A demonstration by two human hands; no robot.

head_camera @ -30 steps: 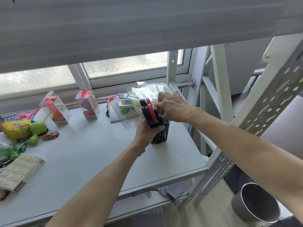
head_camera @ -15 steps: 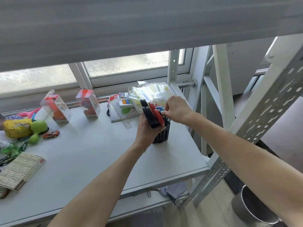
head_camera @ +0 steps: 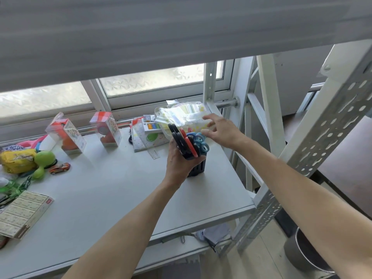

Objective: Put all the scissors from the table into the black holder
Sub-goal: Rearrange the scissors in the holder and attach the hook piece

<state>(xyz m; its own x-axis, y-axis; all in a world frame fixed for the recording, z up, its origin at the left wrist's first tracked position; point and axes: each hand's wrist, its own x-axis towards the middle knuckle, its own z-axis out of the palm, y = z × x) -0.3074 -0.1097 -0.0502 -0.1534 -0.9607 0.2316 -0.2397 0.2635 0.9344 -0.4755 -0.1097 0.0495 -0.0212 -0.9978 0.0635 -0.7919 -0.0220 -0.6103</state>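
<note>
Two hands are at the far right part of the worktop [head_camera: 112,190]. The left hand [head_camera: 180,160] grips the black holder [head_camera: 198,168] from its near side, fingers curled round its wall, the holder standing on the worktop near the right edge. The right hand [head_camera: 220,130] hovers just beyond and to the right of the holder, fingers spread and relaxed, holding nothing — whether its fingertips touch the clear plastic bag [head_camera: 181,115] behind cannot be told. Scissors stand in the holder handles-up: black-handled scissors [head_camera: 178,137] on the left, red-handled scissors [head_camera: 188,141] beside them, blue-handled scissors [head_camera: 198,139] on the right. Left of the bag lies a packet with coloured beads [head_camera: 150,129], and a clear ruler [head_camera: 154,154] lies flat in front of it. Further left stand two clear boxes with orange contents [head_camera: 68,135] — then a toy car [head_camera: 60,168], a green toy [head_camera: 43,161], a yellow packet [head_camera: 17,160] and a flat printed carton [head_camera: 22,212] at the near left.
</note>
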